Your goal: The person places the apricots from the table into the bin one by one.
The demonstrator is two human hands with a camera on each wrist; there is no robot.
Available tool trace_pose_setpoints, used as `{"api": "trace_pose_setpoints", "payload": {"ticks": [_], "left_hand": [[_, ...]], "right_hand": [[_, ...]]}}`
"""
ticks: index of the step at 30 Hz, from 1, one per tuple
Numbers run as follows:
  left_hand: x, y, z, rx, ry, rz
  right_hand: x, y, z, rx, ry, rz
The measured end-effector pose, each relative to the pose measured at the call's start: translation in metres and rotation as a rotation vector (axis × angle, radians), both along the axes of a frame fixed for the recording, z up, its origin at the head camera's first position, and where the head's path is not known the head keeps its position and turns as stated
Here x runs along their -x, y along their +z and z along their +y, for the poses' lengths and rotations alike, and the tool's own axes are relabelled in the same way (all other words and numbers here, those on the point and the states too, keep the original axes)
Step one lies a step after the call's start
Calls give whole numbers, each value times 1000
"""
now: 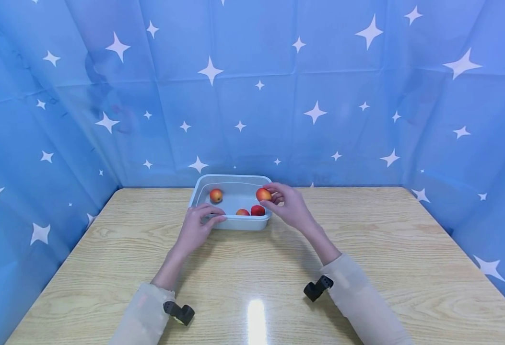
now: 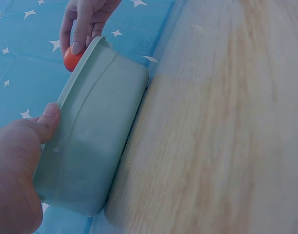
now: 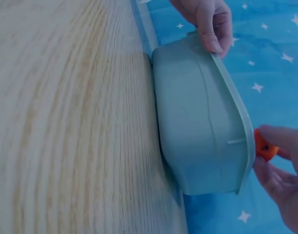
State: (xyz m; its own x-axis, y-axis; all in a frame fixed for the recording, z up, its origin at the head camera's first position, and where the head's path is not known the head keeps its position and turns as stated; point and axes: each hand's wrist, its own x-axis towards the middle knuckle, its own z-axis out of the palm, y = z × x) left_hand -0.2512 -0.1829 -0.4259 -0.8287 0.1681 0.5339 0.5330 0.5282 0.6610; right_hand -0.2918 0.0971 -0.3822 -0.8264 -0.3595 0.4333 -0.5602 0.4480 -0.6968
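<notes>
A pale grey-green plastic bin stands at the far side of the table. My left hand grips its near rim at the left, thumb outside; in the left wrist view the thumb lies against the wall. Above the bin's right end, my right hand pinches a red-and-yellow apple between thumb and fingers. That apple shows partly past the rim in the right wrist view. Inside the bin lie a red-yellow apple at the left, and an orange-red one and a red one along the near wall.
The wood-grain table reaches back to a blue curtain with white stars, right behind the bin. Curtain also hangs along both sides. A bright reflection shows on the near tabletop. Each sleeve carries a small black camera.
</notes>
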Motion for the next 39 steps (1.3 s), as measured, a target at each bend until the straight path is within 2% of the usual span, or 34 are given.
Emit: {"api": "trace_pose_setpoints", "payload": {"ticks": [9,25,31,39], "left_hand": [[0,1,0,4,4,3],[-3,5,1,9,-9,-25],[-3,5,2,49,5,-24],[-3,5,4,53,32,-15]], "right_hand": [[1,-4,-1,33,27,49],[0,-4,0,-8,32,0],[-3,-3,4,-30,23,-24],[-8,0,9,-34,22,-34]]}}
